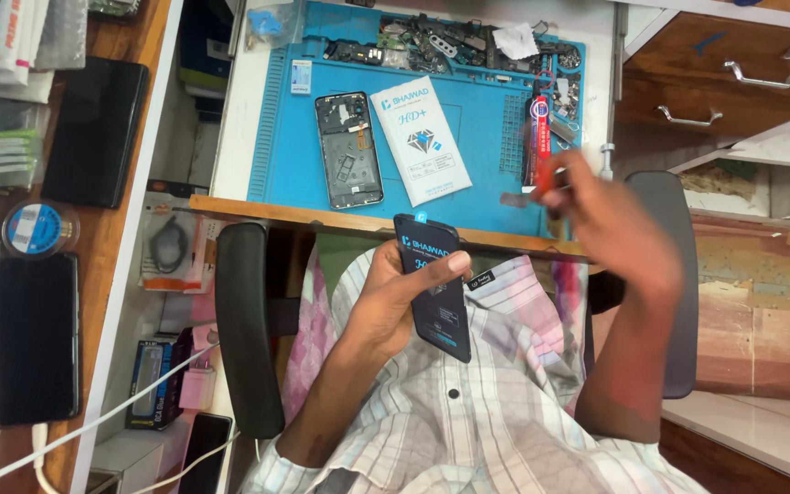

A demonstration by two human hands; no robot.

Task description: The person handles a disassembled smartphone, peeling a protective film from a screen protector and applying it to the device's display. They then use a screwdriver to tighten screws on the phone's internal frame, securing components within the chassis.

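The person sits in a chair and looks down at their own lap. The left hand (404, 297) is closed around a dark phone screen panel (436, 288); the thumb lies across its front and the fingers wrap behind it. The panel is held over the checked shirt (468, 402), just below the front edge of the surface (230, 119), and it is tilted, not flat.

The right hand (610, 224) is raised beside the edge of the blue work mat (486, 183). It is blurred, so I cannot tell exactly how far it is closed. The fingertips seem to pinch something small and red (549, 176), perhaps a thin tool, but the shape is not clear.

On the mat lies an opened phone body (349, 151) with its inner parts showing, and just beside it a white flat box (421, 139). A tray of small parts (432, 46) sits at the far side of the mat.

In my judgement, the panel is at some risk here. It is held by one hand only, in the air, so a slip of the thumb could drop it to the lap or the floor. If the right hand brings a sharp tool to it quickly, the glass may be scratched. Too much squeeze could also bend the thin panel.
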